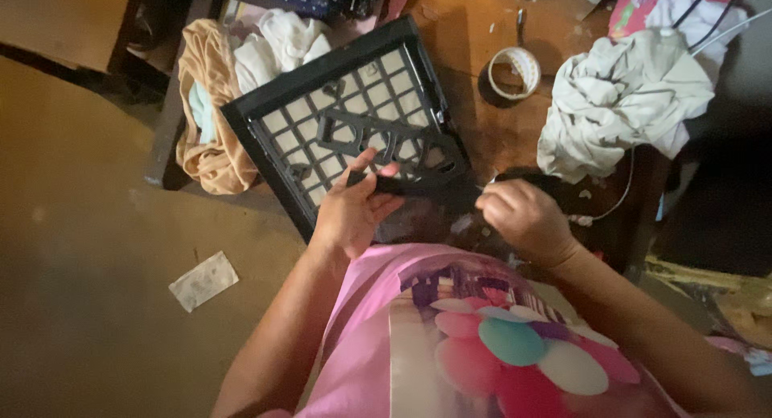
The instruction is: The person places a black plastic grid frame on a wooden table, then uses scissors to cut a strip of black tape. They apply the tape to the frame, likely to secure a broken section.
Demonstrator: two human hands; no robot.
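At about eight o'clock on the brownish floor [72, 249] lies a small pale rectangular paper slip [203, 280], flat and well apart from the hands; whatever is on it is too faint to make out. Up at eleven o'clock a heap of tan and white cloth [217, 104] spills off the edge of the scuffed wooden bench [466, 32]. Just beside it, near the centre, a black square plastic grille with a lattice of openings [346, 120] lies tilted, its lower edge toward the person. The left hand [350, 213] has its fingers [366, 162] closed around one end of a thin black bar-shaped strip [418, 189] resting on that lower edge, and the right hand [527, 217] is curled shut over the strip's other end, though what else it may pinch is hidden. Since the grille overhangs the bench edge, a hard pull could likely tip it off or snap the slim strip. At one o'clock sits a pale roll of adhesive tape [513, 72], then at two o'clock a crumpled greyish-white cloth bundle [619, 104] trailing a thin cord that could snag the right wrist.
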